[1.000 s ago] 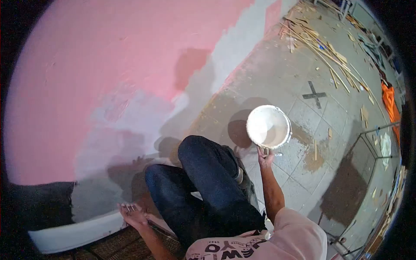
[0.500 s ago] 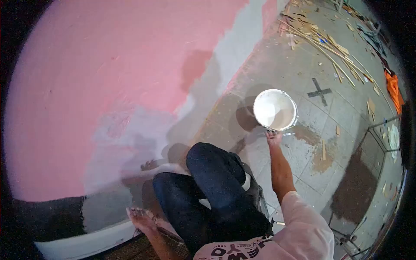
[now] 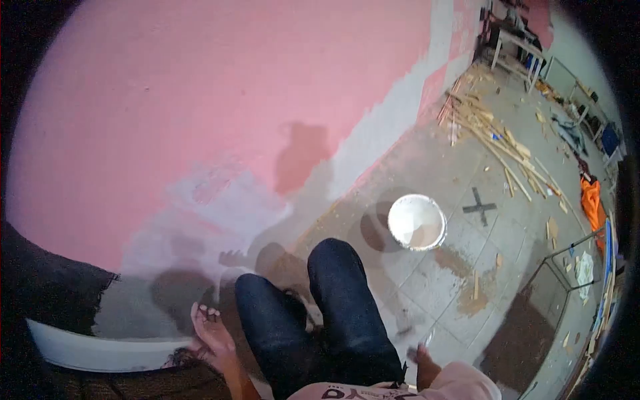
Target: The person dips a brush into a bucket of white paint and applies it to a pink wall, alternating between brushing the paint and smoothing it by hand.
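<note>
My left hand (image 3: pixel 215 331) is raised at the lower left, palm up, its fingers loosely bent and apart with nothing in them. It is beside a long white curved edge (image 3: pixel 113 355). My right hand (image 3: pixel 421 357) is low by my right thigh and blurred. A thin pale thing (image 3: pixel 430 337) sticks out from it, too smeared to name. On the floor ahead stands a white bucket (image 3: pixel 418 248), whitish inside and smeared at the rim, apart from both hands. The wall (image 3: pixel 233 87) at the left is pink, with grey-white patches low down.
Wooden strips and scraps (image 3: pixel 497 137) litter the floor toward the back right. A dark tape cross (image 3: pixel 479 206) marks the tiles beyond the bucket. At the right are a metal frame (image 3: pixel 567 267) and an orange cloth (image 3: pixel 591 200). A table (image 3: pixel 517 50) stands at the far end.
My right hand has left the bucket's rim and drawn back toward my thigh. My left hand has risen slightly. The view has tilted up, showing more of the far room.
</note>
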`<move>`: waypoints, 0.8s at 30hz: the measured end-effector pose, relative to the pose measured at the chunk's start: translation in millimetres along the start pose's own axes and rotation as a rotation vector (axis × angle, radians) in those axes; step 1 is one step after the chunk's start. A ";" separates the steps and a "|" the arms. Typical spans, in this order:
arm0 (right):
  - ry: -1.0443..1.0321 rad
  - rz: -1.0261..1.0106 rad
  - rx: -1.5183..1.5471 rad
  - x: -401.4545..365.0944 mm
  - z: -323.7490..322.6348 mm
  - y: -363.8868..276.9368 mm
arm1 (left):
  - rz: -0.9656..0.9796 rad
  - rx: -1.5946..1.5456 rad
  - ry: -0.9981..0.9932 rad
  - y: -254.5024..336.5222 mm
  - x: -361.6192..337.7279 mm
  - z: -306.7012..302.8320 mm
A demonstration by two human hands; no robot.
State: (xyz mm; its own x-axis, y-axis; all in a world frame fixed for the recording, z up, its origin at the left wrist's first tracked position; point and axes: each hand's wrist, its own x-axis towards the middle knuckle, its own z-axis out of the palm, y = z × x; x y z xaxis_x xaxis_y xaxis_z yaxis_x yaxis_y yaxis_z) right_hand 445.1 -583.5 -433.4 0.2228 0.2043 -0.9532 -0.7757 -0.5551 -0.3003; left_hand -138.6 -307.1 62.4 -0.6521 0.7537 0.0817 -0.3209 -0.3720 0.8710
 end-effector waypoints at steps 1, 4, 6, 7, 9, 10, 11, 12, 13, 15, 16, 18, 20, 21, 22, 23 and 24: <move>0.034 0.022 -0.021 -20.8 -20.5 12.6 | 0.044 -0.013 0.011 4.4 1.8 5.1; 0.108 0.023 -0.027 -62.6 -61.2 29.0 | 0.066 -0.072 -0.006 14.4 2.1 -9.5; 0.138 -0.019 -0.025 -69.1 -74.0 23.2 | 0.122 0.035 -0.046 18.1 -6.0 -6.1; 0.142 -0.057 -0.027 -67.1 -75.1 18.1 | 0.176 0.137 -0.091 23.0 -16.1 0.6; 0.134 -0.152 -0.035 -53.1 -68.9 -2.6 | 0.220 0.230 -0.146 36.0 -32.3 11.0; 0.116 -0.218 -0.041 -40.1 -61.8 -16.9 | 0.206 0.218 -0.158 40.0 -40.3 14.1; 0.088 -0.301 -0.044 -25.9 -49.8 -35.9 | 0.193 0.209 -0.170 44.6 -45.2 15.2; 0.043 -0.408 -0.038 -16.8 -33.5 -55.8 | 0.195 0.232 -0.179 48.1 -47.8 12.6; -0.023 -0.558 -0.014 -0.8 -13.1 -73.4 | 0.195 0.259 -0.189 49.6 -49.4 8.3; -0.054 -0.555 -0.137 -5.2 67.7 -154.9 | 0.269 0.324 -0.240 59.1 -49.9 1.1; -0.087 -0.578 -0.165 -24.8 110.0 -186.5 | 0.319 0.325 -0.255 64.2 -49.8 -3.4; -0.169 -0.634 -0.221 -72.1 198.2 -245.5 | 0.411 0.325 -0.281 70.9 -52.9 -13.1; -0.265 -0.709 -0.245 -130.9 280.5 -284.9 | 0.425 0.302 -0.246 84.8 -63.8 -14.0; -0.333 -0.790 -0.232 -145.6 316.7 -303.3 | 0.433 0.289 -0.227 93.2 -68.2 -14.7; -0.406 -0.868 -0.214 -158.5 352.0 -321.5 | 0.408 0.267 -0.176 97.5 -70.9 -20.6; -0.512 -0.938 -0.163 -176.1 378.9 -334.4 | 0.385 0.246 -0.125 100.4 -74.1 -30.6; -0.481 -0.989 -0.148 -210.0 405.5 -345.6 | 0.362 0.226 -0.074 104.9 -77.0 -40.3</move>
State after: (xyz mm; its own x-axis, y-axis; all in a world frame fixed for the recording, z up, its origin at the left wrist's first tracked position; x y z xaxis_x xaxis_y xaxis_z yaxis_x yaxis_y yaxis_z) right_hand 427.0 -107.6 -115.4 0.4275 0.8843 -0.1876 -0.2970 -0.0586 -0.9531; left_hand -149.8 -426.0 127.9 -0.6409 0.6364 0.4292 0.0838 -0.4978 0.8633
